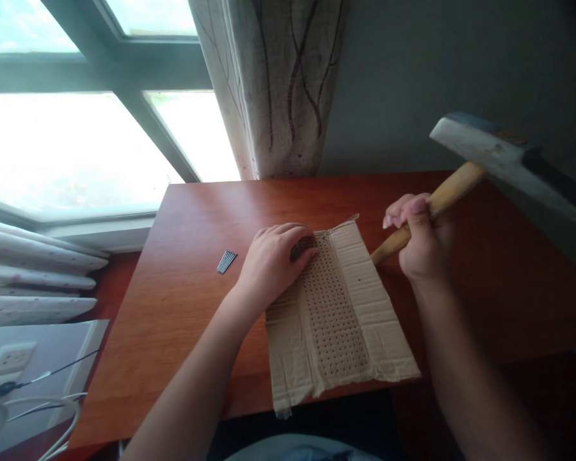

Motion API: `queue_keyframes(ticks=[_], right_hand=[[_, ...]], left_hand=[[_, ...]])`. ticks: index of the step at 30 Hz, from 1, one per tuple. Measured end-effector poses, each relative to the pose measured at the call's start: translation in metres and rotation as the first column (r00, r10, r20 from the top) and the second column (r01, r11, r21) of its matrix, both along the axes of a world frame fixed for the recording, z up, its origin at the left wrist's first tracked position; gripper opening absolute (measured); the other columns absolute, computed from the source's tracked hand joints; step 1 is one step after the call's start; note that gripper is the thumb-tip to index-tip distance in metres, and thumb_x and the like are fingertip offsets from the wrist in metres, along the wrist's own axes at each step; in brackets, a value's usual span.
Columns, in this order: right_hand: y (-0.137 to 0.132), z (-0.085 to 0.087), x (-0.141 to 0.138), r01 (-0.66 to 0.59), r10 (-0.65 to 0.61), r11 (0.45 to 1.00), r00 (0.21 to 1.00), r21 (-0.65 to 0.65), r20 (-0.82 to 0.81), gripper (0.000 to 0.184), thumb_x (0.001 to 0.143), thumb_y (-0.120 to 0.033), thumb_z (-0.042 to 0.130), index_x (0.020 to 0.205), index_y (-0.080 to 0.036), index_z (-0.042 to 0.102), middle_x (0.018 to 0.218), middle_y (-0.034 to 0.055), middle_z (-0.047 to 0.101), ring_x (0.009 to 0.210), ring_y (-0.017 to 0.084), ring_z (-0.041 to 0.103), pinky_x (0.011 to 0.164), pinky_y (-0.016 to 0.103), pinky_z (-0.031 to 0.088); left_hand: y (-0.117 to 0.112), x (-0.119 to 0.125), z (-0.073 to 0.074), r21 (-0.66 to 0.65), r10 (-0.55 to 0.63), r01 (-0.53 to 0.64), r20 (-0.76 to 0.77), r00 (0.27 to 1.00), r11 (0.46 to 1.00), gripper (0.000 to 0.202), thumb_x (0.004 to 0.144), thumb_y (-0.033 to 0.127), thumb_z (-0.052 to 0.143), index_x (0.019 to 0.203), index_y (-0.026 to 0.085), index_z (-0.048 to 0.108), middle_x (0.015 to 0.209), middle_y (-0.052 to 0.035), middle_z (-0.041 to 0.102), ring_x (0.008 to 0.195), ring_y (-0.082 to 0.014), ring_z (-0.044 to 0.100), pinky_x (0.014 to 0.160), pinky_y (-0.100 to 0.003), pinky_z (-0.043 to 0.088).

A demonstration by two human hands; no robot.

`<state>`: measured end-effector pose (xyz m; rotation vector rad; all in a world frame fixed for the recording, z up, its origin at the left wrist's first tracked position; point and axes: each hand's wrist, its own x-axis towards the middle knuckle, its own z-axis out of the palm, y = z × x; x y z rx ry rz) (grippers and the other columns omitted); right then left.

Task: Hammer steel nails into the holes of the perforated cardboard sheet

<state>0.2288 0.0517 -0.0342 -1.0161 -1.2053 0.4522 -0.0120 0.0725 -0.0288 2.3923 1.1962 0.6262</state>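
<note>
My right hand is closed around the wooden handle of a hammer. Its metal head is raised above the right side of the table and slightly blurred. On the left, my left hand rests over the far left part of a cardboard sheet, thumb and forefinger curled towards each other. Whatever may be between those fingertips is too small to make out. A perforated strip with rows of small holes runs down the middle of the cardboard. Left of my left hand lies a small bunch of nails.
The reddish wooden table stands against a window and a patterned curtain. A grey wall rises behind it. At the lower left are a wall socket and cables. The cardboard reaches the table's near edge.
</note>
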Motion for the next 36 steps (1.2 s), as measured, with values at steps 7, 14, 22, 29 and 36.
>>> queue_keyframes(ticks=[7,14,22,29,36], right_hand=[[-0.002,-0.005,0.005,-0.191,0.189,0.981,0.979,-0.018,-0.082,0.043,0.094,-0.051,0.061,0.067,-0.023,0.044,0.056,-0.0047,0.04,0.044,0.01,0.04,0.041,0.025,0.032],[0.004,-0.003,0.001,-0.181,0.172,0.983,0.961,-0.019,-0.216,0.049,0.092,-0.048,0.066,0.062,-0.022,0.038,0.049,-0.0082,0.031,0.038,0.005,0.025,0.036,0.022,0.016],[0.004,-0.005,0.007,-0.085,0.085,0.996,0.97,0.008,-0.228,0.051,0.091,-0.049,0.067,0.06,-0.022,0.036,0.046,-0.0089,0.03,0.034,0.005,0.025,0.033,0.023,0.016],[0.001,-0.004,0.004,-0.105,0.108,0.994,0.969,0.027,-0.223,0.049,0.092,-0.045,0.067,0.061,-0.022,0.036,0.047,-0.0083,0.031,0.035,0.006,0.026,0.034,0.023,0.016],[0.0,-0.006,0.006,-0.098,0.102,0.995,0.968,0.03,-0.229,0.049,0.093,-0.044,0.066,0.061,-0.022,0.036,0.048,-0.0086,0.03,0.035,0.006,0.025,0.033,0.024,0.016]], left_hand=[[0.008,-0.027,0.014,0.143,0.064,-0.115,0.32,0.945,0.983,0.029,0.091,0.03,0.065,0.118,0.021,0.068,0.13,-0.0087,0.069,0.118,-0.0228,0.065,0.103,-0.038,0.052],[0.015,-0.107,0.001,0.002,0.478,-0.479,-0.033,0.877,0.878,0.024,0.085,0.041,0.066,0.098,0.023,0.075,0.089,-0.0032,0.077,0.077,-0.0196,0.07,0.073,-0.032,0.054],[-0.01,-0.108,-0.026,0.137,0.499,-0.496,-0.455,0.738,0.857,0.026,0.092,0.041,0.054,0.09,0.025,0.073,0.093,-0.0042,0.074,0.077,-0.0231,0.067,0.057,-0.032,0.035],[-0.01,-0.094,-0.029,0.143,0.474,-0.478,-0.538,0.697,0.866,0.031,0.095,0.044,0.05,0.101,0.027,0.074,0.106,-0.0043,0.074,0.082,-0.0251,0.069,0.057,-0.032,0.034],[-0.011,-0.093,-0.033,0.141,0.454,-0.465,-0.577,0.679,0.874,0.033,0.095,0.042,0.047,0.104,0.028,0.075,0.108,-0.0045,0.074,0.084,-0.027,0.07,0.058,-0.033,0.038]])
